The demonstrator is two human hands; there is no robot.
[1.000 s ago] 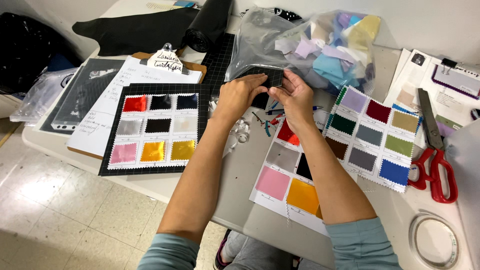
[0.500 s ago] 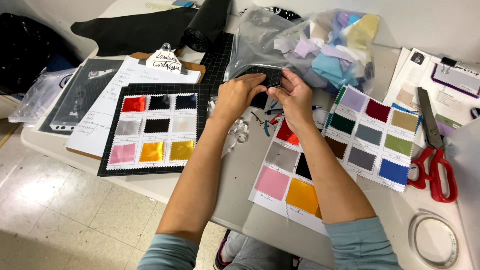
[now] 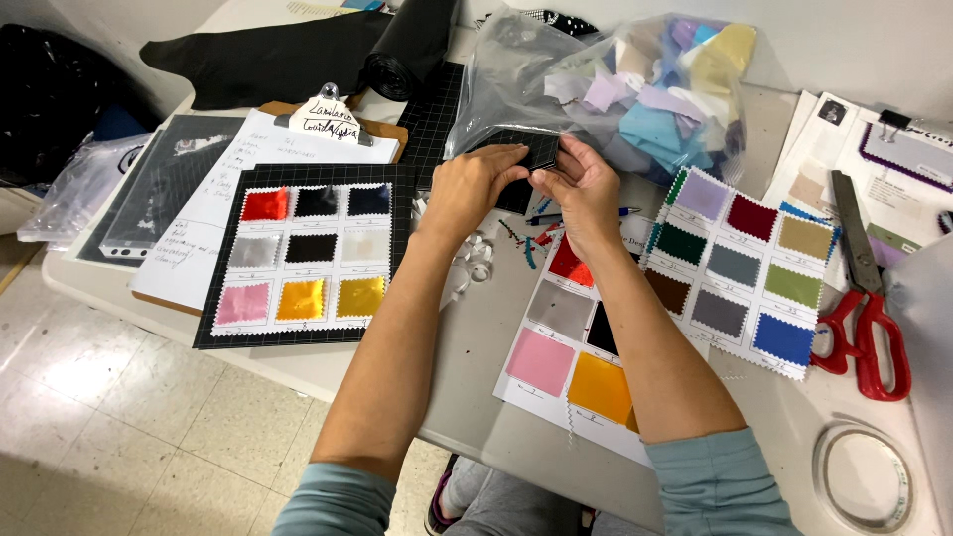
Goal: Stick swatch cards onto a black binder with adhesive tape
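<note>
Both hands raised just above the worktop (image 3: 496,417), meeting at its far middle. Left hand (image 3: 475,187) and right hand (image 3: 581,189) side by side, fingertips touching at a small black fabric piece (image 3: 526,151). Grip: both closed on that piece, pinched between thumbs and curled fingers, left at its near-left edge, right at its near-right edge. Black fabric piece held flat-ish, just in front of a clear plastic bag (image 3: 606,84) stuffed with pastel fabric scraps; whether piece and bag touch, cannot tell.

Left of the forearms: black swatch card (image 3: 308,256), three rows of three satin squares, flat on the worktop. Behind it, clipboard (image 3: 298,129) with handwritten sheet, partly covered by the card. Under the right forearm: white swatch sheet (image 3: 566,357) with pink, orange, grey and red squares. Overlapping its right side: second white swatch card (image 3: 745,268), tilted, twelve pinked squares in mixed colours. Right of that, red-handled scissors (image 3: 862,298), blades pointing away. Near right corner: roll of clear tape (image 3: 862,474), lying flat. Small curls of white trimmings (image 3: 475,253) between the black card and the white sheet. Far edge: black cloth (image 3: 268,60) and dark roll (image 3: 407,45).
</note>
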